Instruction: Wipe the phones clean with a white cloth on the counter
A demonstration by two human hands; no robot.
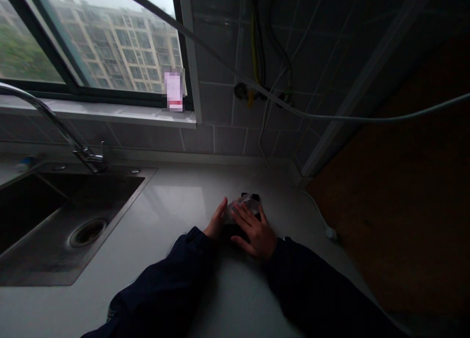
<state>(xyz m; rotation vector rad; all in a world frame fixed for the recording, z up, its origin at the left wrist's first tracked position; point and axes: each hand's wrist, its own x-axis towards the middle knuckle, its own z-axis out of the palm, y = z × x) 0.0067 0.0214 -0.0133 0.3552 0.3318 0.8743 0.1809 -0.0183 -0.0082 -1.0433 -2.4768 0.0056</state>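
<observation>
A dark object wrapped in clear plastic (244, 212) sits on the pale countertop (172, 206), with black corners showing at its far edge. My right hand (255, 233) lies spread over its near part, fingers across the plastic. My left hand (216, 219) presses against its left side, with the fingers pointing up and away from me. Both dark sleeves reach in from the bottom of the view. The object's lower part is hidden by my hands and in shadow, so I cannot tell its exact shape.
A steel sink (69, 225) with a drain and a curved faucet (82, 152) lies to the left. Behind the counter stand a tiled wall (227, 140) and a window (110, 39). A white cable (312, 206) runs along the counter's right side, beside a brown wooden panel (389, 181).
</observation>
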